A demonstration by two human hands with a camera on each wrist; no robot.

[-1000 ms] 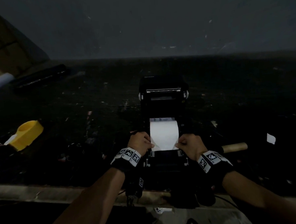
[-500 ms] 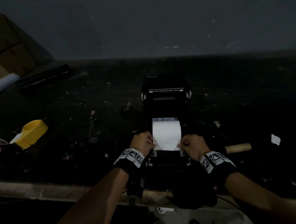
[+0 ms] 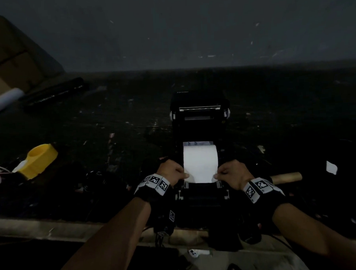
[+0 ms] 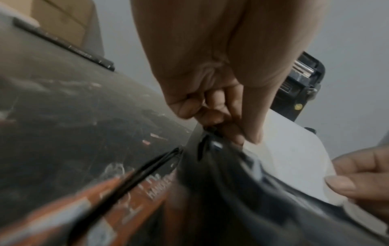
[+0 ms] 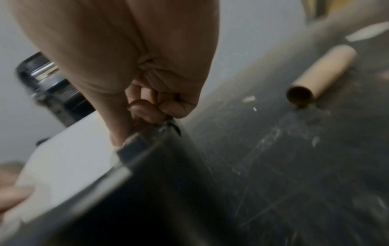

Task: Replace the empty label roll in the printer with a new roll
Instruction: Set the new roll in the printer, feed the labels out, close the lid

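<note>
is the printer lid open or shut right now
Open. The printer lid stands tilted back behind the white label paper, which lies exposed in the bay while the left hand and right hand pinch its front corners.

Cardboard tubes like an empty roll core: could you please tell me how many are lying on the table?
1. The bare cardboard tube lies on the table right of the printer, just beyond the right hand. Others may be hidden in the dark.
</note>
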